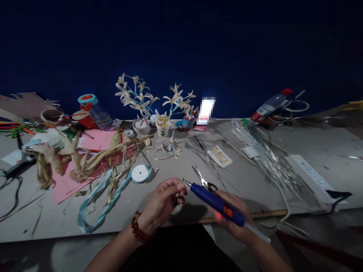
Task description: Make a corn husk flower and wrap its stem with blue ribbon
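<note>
The left hand [170,194] pinches 1 small husk piece [182,184] at the worktop's [159,211] near edge, while the right hand [234,215] grips 1 blue glue gun [217,202], its nozzle just beside the piece.

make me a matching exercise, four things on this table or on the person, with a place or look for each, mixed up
1 glue gun
2 ribbon
3 scissors
4 bracelet

A round the left wrist
B light blue, looped
C in the right hand
D on the table, just beyond the glue gun

Pairs: 1-C, 2-B, 3-D, 4-A
</note>
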`<state>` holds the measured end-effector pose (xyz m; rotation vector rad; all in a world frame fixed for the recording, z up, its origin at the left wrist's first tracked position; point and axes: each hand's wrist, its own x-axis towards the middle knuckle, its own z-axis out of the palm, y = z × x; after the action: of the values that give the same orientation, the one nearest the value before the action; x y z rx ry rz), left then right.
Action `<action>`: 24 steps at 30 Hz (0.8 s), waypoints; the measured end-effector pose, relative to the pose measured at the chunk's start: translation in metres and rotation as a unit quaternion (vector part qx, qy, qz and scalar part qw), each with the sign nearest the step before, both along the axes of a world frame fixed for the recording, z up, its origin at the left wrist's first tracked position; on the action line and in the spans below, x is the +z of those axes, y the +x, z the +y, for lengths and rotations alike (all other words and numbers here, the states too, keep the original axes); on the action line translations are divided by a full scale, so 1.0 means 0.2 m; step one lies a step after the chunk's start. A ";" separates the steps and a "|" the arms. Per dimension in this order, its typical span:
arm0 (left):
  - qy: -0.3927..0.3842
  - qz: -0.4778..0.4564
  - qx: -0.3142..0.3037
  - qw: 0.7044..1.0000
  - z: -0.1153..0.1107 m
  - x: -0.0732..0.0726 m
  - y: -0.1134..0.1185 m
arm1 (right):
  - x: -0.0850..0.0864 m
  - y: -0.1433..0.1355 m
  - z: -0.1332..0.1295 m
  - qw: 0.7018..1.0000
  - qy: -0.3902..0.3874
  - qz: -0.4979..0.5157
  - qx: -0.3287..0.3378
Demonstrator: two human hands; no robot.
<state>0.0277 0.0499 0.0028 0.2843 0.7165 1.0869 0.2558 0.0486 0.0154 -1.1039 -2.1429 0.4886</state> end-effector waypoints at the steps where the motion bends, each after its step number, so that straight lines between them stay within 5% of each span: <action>1: 0.000 0.000 0.000 1.000 0.00 0.00 0.00 | 0.00 0.00 0.00 1.000 0.010 0.003 0.002; 24: -0.006 0.006 0.005 1.000 0.00 0.01 0.00 | -0.05 0.03 -0.02 1.000 0.003 0.001 0.027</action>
<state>0.0281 0.0504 0.0048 0.2778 0.7363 1.0910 0.2615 0.0455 0.0061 -1.0441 -2.1770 0.5080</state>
